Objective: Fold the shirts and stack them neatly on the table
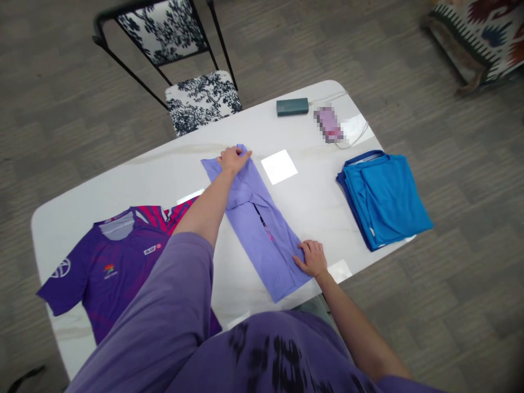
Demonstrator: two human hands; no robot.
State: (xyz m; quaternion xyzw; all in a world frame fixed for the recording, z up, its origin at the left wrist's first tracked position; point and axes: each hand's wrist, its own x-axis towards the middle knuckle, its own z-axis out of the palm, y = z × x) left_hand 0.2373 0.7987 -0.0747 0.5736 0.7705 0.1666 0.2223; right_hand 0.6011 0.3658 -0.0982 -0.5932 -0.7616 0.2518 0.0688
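Note:
A lavender shirt (262, 229) lies on the white table (311, 202) as a long narrow strip, its sides folded in. My left hand (232, 159) reaches across and pinches the far end of the strip, fingers closed on the cloth. My right hand (311, 257) lies flat on the near end of the strip, fingers stretched out, pressing the fabric down. A dark purple sports jersey (108, 262) with pink stripes lies spread flat to the left. A stack of folded blue shirts (382, 199) rests to the right.
At the table's far side lie a dark green power bank (292, 106), a pixelated phone (327, 124) and a white cable (356, 134). A black-framed chair (202, 98) with floral cushions stands behind the table. A patterned seat (478, 33) sits at the top right on grey carpet.

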